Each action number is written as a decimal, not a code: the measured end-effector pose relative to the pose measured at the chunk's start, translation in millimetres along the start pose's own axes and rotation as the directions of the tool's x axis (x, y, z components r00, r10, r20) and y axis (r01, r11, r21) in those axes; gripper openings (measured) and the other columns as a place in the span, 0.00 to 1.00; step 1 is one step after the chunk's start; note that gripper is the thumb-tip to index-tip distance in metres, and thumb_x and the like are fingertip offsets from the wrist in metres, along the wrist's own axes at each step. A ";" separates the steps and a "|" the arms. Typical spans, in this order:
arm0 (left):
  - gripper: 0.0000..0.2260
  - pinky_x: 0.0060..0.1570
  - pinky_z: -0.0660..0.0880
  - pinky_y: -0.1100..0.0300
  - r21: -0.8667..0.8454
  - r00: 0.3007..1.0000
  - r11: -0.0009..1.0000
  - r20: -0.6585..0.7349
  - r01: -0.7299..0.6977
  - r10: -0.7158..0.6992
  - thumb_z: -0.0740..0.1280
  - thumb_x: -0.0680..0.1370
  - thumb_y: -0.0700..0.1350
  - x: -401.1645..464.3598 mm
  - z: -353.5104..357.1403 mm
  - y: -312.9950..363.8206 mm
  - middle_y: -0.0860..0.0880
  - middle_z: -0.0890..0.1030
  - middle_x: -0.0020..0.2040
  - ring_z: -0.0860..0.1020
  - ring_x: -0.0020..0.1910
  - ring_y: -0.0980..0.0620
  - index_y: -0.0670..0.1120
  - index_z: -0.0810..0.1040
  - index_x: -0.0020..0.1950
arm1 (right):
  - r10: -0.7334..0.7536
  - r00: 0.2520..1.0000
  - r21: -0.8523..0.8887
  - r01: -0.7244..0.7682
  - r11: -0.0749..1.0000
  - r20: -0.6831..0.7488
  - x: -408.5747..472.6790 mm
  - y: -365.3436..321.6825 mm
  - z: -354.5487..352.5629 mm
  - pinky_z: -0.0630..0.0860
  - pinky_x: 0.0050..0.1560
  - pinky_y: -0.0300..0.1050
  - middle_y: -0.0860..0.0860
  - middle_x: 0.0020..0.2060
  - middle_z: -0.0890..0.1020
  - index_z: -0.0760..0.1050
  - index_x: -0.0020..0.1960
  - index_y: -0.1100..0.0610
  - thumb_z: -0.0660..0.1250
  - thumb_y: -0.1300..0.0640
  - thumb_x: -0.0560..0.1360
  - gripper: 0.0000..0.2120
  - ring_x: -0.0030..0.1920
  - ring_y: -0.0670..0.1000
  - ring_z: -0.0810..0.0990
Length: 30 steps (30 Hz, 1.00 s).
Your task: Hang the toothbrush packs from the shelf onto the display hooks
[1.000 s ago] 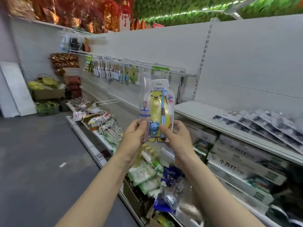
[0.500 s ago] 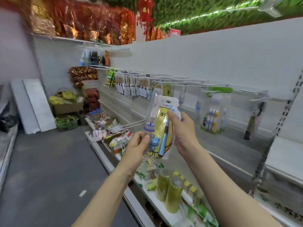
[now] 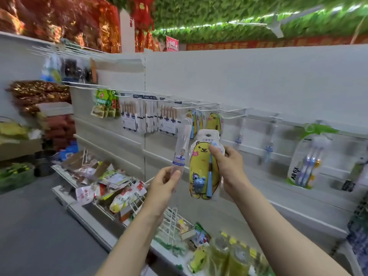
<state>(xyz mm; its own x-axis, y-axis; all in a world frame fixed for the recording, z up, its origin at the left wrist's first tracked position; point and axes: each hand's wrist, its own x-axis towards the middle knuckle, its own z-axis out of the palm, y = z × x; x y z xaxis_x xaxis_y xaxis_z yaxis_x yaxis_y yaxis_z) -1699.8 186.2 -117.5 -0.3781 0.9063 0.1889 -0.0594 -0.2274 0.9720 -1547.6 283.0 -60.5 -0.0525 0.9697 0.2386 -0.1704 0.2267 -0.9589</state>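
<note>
Bright, even overhead light from a ceiling strip [image 3: 219, 23]; motion blur and wide-angle bending smear the edges.

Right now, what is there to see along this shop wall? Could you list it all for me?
Yellow bear toothbrush pack: one, yellow with a blue brush, held up in front of the hooks.
Clear toothbrush pack: one, transparent with a blue label, left of the bear pack.
Hanging bear packs: a few, yellow, already on a hook behind.
Display hooks: a row, white wire, along the wall rail.
Brown-handled brush packs: many, white cards, hanging further left.
Green pouches: several, hanging at the rail's left end.
All-fix pack: one, green-topped, hanging right.
Lower shelf goods: mixed packets, blurred.
Left hand: its grip holds the clear pack.
Right hand: its grip holds the bear pack.
</note>
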 end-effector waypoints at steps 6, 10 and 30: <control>0.07 0.48 0.79 0.52 -0.004 0.999 0.999 0.026 0.034 -0.034 0.70 0.78 0.44 77.1 -38.2 -7.7 0.49 0.85 0.49 0.83 0.52 0.48 0.49 0.79 0.56 | -0.020 1.000 -0.055 0.018 0.998 -0.021 59.2 12.2 52.7 0.83 0.45 0.46 0.53 0.47 0.87 0.79 0.53 0.55 0.75 0.55 0.74 0.10 0.47 0.51 0.86; 0.09 0.58 0.77 0.44 0.022 0.997 0.997 0.030 0.070 -0.070 0.72 0.77 0.45 125.7 -52.7 -18.2 0.53 0.85 0.51 0.83 0.54 0.50 0.50 0.79 0.56 | -0.050 0.999 -0.066 0.051 0.997 0.016 96.4 21.1 83.4 0.80 0.38 0.38 0.52 0.46 0.86 0.79 0.50 0.54 0.75 0.55 0.74 0.07 0.44 0.48 0.86; 0.10 0.59 0.77 0.47 -0.016 0.966 0.995 0.242 0.095 -0.089 0.71 0.77 0.41 270.4 -109.9 -34.6 0.52 0.86 0.51 0.82 0.55 0.49 0.48 0.78 0.57 | -0.127 0.988 -0.055 0.123 0.991 -0.082 195.3 48.0 168.2 0.80 0.41 0.38 0.52 0.48 0.87 0.80 0.56 0.57 0.75 0.54 0.74 0.13 0.46 0.48 0.86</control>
<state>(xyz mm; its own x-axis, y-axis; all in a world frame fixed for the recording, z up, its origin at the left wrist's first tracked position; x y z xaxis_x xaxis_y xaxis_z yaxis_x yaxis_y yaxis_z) -1901.4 399.9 -115.4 -0.1366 0.9820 0.1303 -0.1097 -0.1457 0.9832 -1731.6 468.0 -34.2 0.0507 0.9371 0.3453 -0.1214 0.3490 -0.9292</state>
